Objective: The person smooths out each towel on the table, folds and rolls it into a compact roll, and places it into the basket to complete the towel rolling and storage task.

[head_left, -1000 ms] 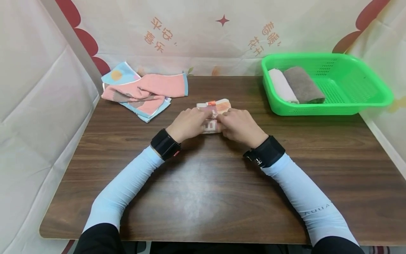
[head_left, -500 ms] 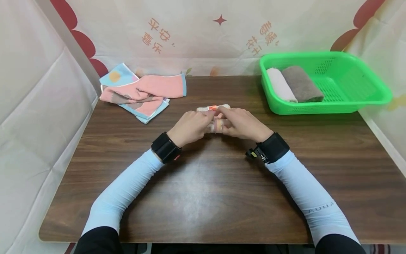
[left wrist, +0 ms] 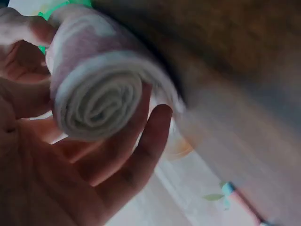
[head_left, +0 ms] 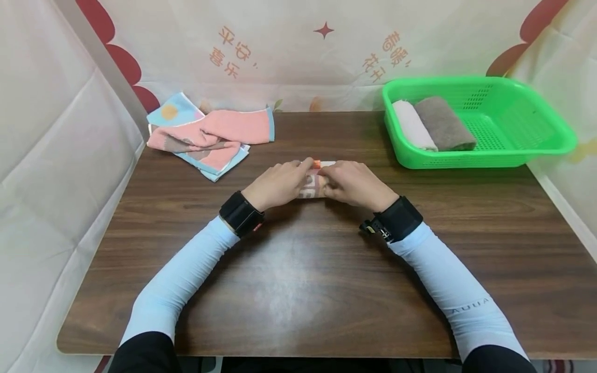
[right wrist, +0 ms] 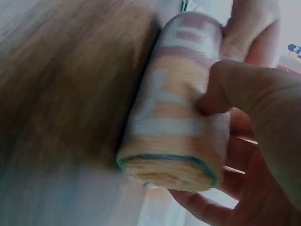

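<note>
A rolled towel lies on the table between both hands, patterned in pink, orange and white. Its left end shows a pale spiral in the left wrist view, where the towel roll is gripped by my left hand, thumb on one side and fingers curled around the other. At the opposite end, my right hand holds the towel roll, its thumb pressing the side and fingers behind. A teal edge rings that end in the right wrist view.
At the back left lies a loose pile of pink and blue towels. The green basket stands at the back right, holding a white rolled towel and a grey rolled towel. A curtain hangs behind the table.
The flat far part of the towel has shortened as the hands rolled it up. Both hands have shifted slightly and stay on the roll. The pile and basket have not moved.
</note>
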Motion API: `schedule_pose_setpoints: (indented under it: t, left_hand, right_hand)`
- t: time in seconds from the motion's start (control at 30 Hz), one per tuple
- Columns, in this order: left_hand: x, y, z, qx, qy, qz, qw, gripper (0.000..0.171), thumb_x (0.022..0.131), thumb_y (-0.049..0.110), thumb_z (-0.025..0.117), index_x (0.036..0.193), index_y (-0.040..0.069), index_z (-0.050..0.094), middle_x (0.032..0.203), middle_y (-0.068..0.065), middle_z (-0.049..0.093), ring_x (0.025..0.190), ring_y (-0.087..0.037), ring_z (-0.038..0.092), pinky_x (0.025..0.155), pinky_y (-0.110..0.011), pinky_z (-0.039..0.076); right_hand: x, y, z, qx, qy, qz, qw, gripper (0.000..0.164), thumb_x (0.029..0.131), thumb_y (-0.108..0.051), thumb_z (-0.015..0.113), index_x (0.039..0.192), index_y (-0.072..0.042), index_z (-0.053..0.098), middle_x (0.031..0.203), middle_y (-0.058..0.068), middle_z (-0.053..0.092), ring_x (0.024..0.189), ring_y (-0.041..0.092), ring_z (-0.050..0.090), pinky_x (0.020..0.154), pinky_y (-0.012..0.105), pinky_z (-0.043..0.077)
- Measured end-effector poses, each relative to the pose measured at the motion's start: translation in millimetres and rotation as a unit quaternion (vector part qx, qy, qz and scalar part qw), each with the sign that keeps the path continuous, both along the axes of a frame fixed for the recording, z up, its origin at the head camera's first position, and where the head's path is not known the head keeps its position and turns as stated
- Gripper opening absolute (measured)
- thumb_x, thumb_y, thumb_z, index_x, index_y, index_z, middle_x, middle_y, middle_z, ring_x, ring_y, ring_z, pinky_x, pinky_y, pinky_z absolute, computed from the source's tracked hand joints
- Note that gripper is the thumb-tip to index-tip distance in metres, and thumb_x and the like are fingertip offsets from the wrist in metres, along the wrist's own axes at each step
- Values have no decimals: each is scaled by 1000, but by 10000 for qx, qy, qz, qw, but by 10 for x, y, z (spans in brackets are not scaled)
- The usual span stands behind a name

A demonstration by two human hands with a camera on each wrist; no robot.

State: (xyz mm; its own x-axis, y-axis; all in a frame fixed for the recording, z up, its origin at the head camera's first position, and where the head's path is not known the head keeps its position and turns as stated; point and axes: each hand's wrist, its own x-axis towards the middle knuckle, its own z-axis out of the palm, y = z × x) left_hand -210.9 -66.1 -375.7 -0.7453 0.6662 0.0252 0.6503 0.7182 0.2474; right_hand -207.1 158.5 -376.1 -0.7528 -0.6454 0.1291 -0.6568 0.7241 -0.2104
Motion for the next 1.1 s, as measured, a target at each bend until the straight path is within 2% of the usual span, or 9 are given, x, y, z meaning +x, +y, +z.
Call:
schedule_pose_setpoints:
  t: [0.17, 0.3, 0.37, 0.47, 0.6, 0.77, 0.9, 1.0, 1.1]
  left_hand:
    - [30, -6, 30, -123, 533, -185, 9983, 42, 98, 36, 71, 135, 17, 63, 105, -8, 63, 82, -22, 62, 70, -38, 56]
    - [22, 21, 19, -249, 883, -471, 9947, 38, 87, 30, 80, 119, 11, 70, 103, -7, 64, 86, -22, 62, 73, -39, 56]
    - [19, 32, 3, -242, 965, -542, 9936, 31, 87, 25, 77, 114, 10, 71, 102, -8, 66, 85, -22, 62, 72, -38, 56]
    - [18, 41, -17, -263, 1038, -550, 9927, 24, 91, 23, 71, 110, 9, 71, 100, -8, 66, 82, -22, 62, 69, -38, 55]
    - [24, 31, -38, -340, 1079, -517, 9922, 23, 100, 26, 61, 113, 7, 65, 96, -8, 64, 81, -24, 62, 65, -38, 53]
    - [19, 15, -34, -139, 684, -473, 9964, 27, 103, 25, 57, 122, 8, 50, 91, -6, 61, 77, -24, 61, 63, -38, 52]
    - [3, -4, -14, -164, 511, -443, 9976, 39, 98, 33, 64, 128, 14, 51, 96, -5, 61, 83, -23, 61, 68, -39, 53]
    - [-6, -8, -9, -256, 676, -481, 9962, 48, 91, 37, 75, 130, 15, 59, 104, -6, 62, 91, -24, 63, 75, -41, 55]
    - [-8, 6, -17, -259, 835, -602, 9943, 46, 88, 33, 79, 127, 13, 65, 107, -7, 66, 92, -24, 65, 77, -40, 56]
  right_hand:
    - [-38, 31, -36, -91, -695, -155, 9974, 26, 95, -13, 60, 120, -9, 66, 72, 0, 47, 65, 18, 46, 60, 32, 38]
    - [-48, 65, -39, -217, -1061, -309, 9936, 37, 95, -16, 61, 131, -11, 52, 73, 3, 50, 64, 19, 47, 59, 33, 38]
    - [-38, 67, -26, -223, -872, -290, 9955, 34, 93, -16, 63, 125, -13, 50, 81, 5, 54, 68, 21, 50, 61, 34, 41]
    - [7, 40, 28, 58, -39, -136, 9999, 29, 88, -18, 68, 114, -11, 57, 92, 7, 59, 78, 24, 55, 65, 38, 48]
    - [104, -24, 112, 533, 893, 75, 9946, 34, 79, -23, 79, 107, -8, 68, 98, 9, 65, 88, 31, 63, 71, 46, 54]
    - [133, -79, 110, 643, 1097, 116, 9918, 31, 74, -16, 85, 98, -7, 68, 82, 8, 67, 76, 31, 65, 69, 47, 52]
    - [62, -58, 38, 452, 622, -27, 9970, 22, 78, -18, 80, 94, -11, 67, 72, 2, 63, 66, 24, 58, 65, 42, 48]
    - [2, -17, -17, 134, -118, -261, 9995, 18, 86, -20, 72, 102, -12, 71, 73, 1, 61, 64, 21, 53, 62, 36, 43]
    - [-18, 11, -47, -115, -735, -508, 9959, 28, 90, -21, 68, 116, -10, 71, 82, 3, 64, 71, 20, 54, 65, 35, 43]
